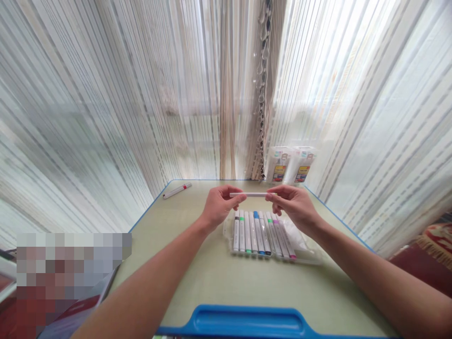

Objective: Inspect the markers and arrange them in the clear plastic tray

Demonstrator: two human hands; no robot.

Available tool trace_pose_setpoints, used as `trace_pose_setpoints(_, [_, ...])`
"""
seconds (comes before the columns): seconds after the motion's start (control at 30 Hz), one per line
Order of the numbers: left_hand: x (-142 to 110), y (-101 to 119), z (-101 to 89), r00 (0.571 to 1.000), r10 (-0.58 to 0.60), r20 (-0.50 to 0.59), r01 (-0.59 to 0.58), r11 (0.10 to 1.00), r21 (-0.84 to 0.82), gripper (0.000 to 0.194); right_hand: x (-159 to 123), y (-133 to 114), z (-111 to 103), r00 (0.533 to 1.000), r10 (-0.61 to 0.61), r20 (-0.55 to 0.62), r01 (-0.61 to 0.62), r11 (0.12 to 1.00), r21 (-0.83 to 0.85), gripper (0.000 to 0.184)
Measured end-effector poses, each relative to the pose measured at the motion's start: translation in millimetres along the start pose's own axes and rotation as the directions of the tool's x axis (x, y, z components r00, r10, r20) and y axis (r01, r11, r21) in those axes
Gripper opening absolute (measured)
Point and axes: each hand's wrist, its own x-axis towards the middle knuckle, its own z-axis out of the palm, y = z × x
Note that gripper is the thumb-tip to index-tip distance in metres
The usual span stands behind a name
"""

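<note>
Left hand (219,203) and right hand (295,203) hold one slim white rod (255,194) level over the bench (197,278)

The left hand grasps the rod near its left end, thumb on the near side and fingers curled behind, with a short tip showing past the grip. The right hand pinches the opposite end between thumb and fingertips, its lower fingers bent in. The middle of the rod is bare between the two hands.

Just nearer the wearer, an open clear case (306,256) lies on the bench. White-barrelled markers (247,233) lie side by side in it, showing black, green, blue and purple-pink ends or bands. Crumpled clear plastic (294,234) lies on the case's right part, partly behind the right forearm.

A lone marker (177,190) with a red band lies slantwise near the far left corner of the bench, well apart from the case. Two clear boxes (278,165) with yellow and red labels stand upright side by side near the far right corner. The bench has a blue rim and, at its near edge, a blue recessed tray (249,321). Striped sheer curtains (141,94) hang behind, with a beaded strand (262,94) near the middle. At the right is a fringed red cloth (436,240); the lower left is blurred into blocks.
</note>
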Motion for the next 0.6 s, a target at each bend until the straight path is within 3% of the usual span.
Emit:
trace_pose_setpoints(0.33, [0.8, -2.2, 1.1, 0.999, 0.011, -0.039, -0.012, 1.0, -0.016, 0.025, 0.8, 3.9, -2.9, 0.999, 0.04, -0.016, -0.039, 0.999, 0.011, 0.032])
trace_pose_setpoints(0.6, [-0.7, 1.1, 1.3, 0.997, -0.076, -0.033, 0.073, 0.995, -0.071, 0.023, -1.2, 2.6, -0.6, 0.999, 0.029, -0.021, -0.029, 1.0, -0.01, 0.035])
